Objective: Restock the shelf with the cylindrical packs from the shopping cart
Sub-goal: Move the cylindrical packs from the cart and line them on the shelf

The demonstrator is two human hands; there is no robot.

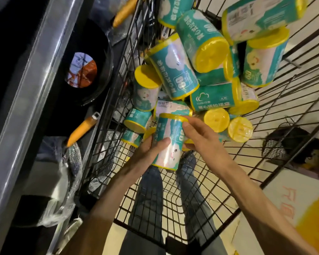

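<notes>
Teal-and-yellow cylindrical pack is being gripped inside the wire shopping cart by left hand and right hand, fingers curled round it, pickup step; lift toward shelf likely being required next.

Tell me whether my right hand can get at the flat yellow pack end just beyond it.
Probably yes: the right hand sits beside that yellow pack end, nothing between, but its grip is on the held pack.
</notes>
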